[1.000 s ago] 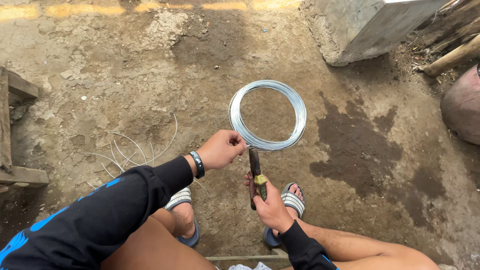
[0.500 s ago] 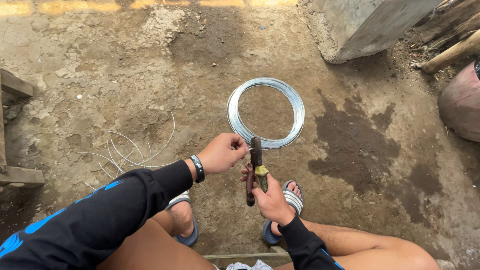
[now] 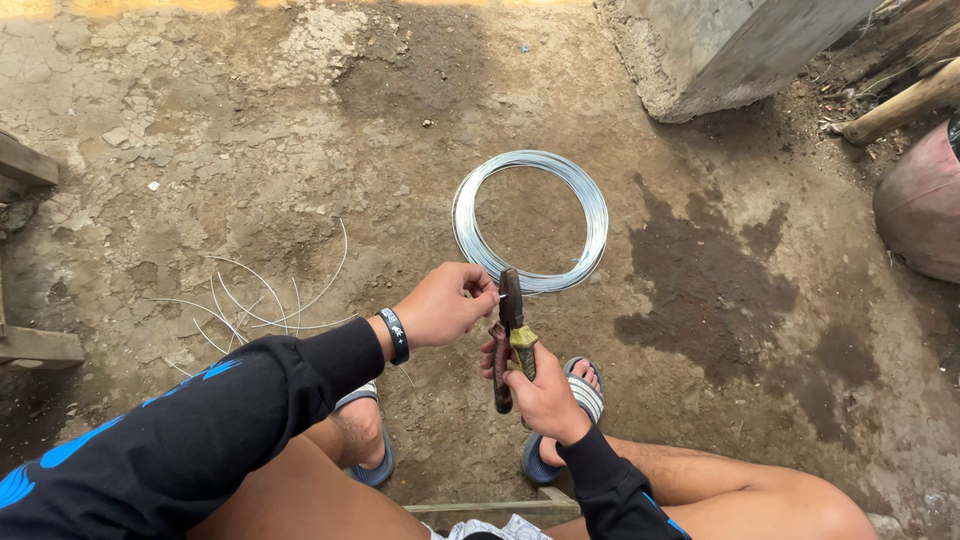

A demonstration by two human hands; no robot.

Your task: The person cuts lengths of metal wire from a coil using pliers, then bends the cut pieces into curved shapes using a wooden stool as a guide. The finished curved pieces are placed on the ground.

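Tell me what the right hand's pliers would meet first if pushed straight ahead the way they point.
Probably the wire coil: the pliers in the right hand point up-frame at its near edge, though depth is unclear.

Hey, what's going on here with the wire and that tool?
A seated person is working with a coil of silvery wire over a dirt floor. The left hand pinches the wire at the coil's near edge, while the right hand grips rusty pliers with their head up against the same spot. Several short curved pieces of cut wire lie on the ground to the left. Both feet are in sandals.
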